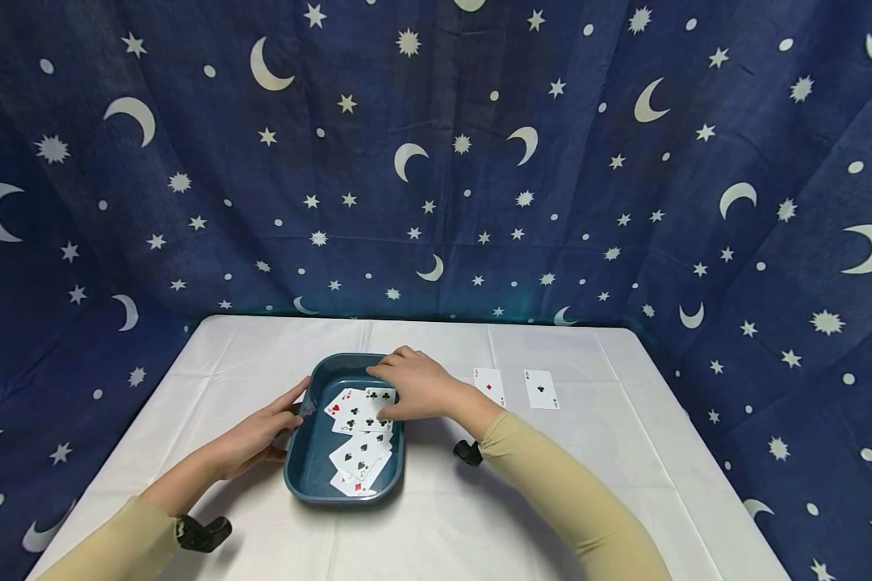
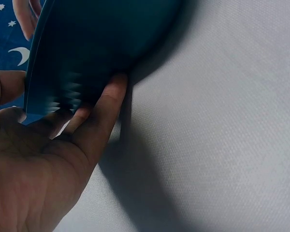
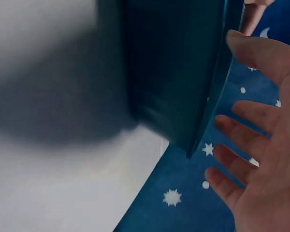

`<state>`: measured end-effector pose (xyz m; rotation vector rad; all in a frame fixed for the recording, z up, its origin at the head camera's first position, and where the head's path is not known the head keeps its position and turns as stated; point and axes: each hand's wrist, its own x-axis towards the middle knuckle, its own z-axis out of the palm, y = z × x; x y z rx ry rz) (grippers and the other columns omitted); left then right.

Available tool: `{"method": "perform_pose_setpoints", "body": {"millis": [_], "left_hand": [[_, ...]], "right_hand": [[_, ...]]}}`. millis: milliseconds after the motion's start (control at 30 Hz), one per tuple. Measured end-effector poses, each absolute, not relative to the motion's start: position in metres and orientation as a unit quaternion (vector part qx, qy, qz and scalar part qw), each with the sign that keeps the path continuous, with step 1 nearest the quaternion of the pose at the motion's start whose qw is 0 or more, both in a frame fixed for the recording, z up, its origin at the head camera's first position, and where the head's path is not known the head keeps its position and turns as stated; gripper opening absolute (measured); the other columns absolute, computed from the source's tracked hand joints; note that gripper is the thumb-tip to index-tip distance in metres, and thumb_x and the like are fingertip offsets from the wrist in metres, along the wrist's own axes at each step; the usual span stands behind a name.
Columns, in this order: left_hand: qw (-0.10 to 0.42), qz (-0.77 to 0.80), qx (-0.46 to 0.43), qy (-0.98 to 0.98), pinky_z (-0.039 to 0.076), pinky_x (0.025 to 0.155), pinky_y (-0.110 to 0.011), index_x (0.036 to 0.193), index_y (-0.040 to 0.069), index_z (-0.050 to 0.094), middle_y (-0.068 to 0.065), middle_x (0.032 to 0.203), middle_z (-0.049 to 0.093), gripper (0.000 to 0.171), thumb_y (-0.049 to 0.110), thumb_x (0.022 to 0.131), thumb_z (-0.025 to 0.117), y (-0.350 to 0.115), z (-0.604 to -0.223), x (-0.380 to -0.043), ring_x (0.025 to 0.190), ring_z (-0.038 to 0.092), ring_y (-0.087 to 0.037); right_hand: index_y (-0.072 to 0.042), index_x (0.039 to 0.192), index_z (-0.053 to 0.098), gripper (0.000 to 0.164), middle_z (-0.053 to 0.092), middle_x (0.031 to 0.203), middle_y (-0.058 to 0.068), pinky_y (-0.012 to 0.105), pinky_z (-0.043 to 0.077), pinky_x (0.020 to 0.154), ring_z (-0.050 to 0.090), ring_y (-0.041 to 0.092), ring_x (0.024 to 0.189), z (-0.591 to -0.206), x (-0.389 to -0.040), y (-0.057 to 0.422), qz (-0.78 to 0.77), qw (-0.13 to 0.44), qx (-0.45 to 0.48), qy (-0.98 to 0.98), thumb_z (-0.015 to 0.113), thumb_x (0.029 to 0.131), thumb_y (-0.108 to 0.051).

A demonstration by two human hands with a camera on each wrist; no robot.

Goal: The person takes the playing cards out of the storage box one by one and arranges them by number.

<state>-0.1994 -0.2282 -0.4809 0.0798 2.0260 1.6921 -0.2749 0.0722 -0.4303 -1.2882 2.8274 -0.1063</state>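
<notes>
A dark teal rectangular tray (image 1: 298, 476) holds several face-up playing cards (image 1: 359, 456), overlapping in two loose clusters of hearts, clubs, spades and diamonds. At its left side my left hand (image 1: 257, 440) holds the tray; in the left wrist view the thumb is at the rim and the fingers (image 2: 108, 99) lie against the outer wall. My right hand (image 1: 421, 383) reaches over the right rim, above the upper cards. The right wrist view shows its fingers (image 3: 249, 133) spread outside the tray, with the thumb overlapping the rim.
To the right of the tray lie an ace of diamonds (image 1: 489, 386), partly covered by the right arm, and an ace of clubs (image 1: 541, 390). A white cloth covers the table (image 1: 625, 452). Behind hangs a blue curtain (image 1: 465, 218) with moons and stars.
</notes>
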Motion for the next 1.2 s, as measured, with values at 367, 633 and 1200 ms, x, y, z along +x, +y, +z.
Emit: {"method": "perform_pose_setpoints", "body": {"millis": [367,633,1200], "left_hand": [[0.247,0.618,0.024,0.746,0.053,0.093,-0.053,0.166,0.035,0.01,-0.026,0.167,0.007,0.073,0.017,0.104,0.046,-0.228,-0.48,-0.199,0.133,0.045,-0.042],[0.246,0.621,0.027,0.744,0.052,0.094,-0.055,0.166,0.035,0.01,-0.026,0.167,0.007,0.073,0.017,0.104,0.046,-0.228,-0.483,-0.2,0.134,0.045,-0.043],[0.245,0.627,0.028,0.739,0.053,0.092,-0.053,0.166,0.035,0.01,-0.026,0.167,0.006,0.076,0.016,0.103,0.048,-0.229,-0.483,-0.201,0.134,0.045,-0.043]], "right_hand": [[-0.021,0.139,0.064,0.075,0.065,0.129,-0.002,0.035,0.042,0.099,0.052,0.018,0.111,-0.44,-0.271,0.036,0.087,0.067,-0.402,0.909,0.085,0.076,-0.055],[-0.025,0.112,0.073,0.054,0.072,0.106,-0.007,0.032,0.037,0.085,0.045,0.016,0.091,-0.453,-0.271,0.028,0.155,0.057,-0.394,0.904,0.089,0.071,-0.055],[-0.024,0.145,0.058,0.088,0.061,0.131,-0.004,0.035,0.039,0.103,0.046,0.016,0.11,-0.455,-0.274,0.029,0.116,0.082,-0.41,0.901,0.085,0.071,-0.065]]}}
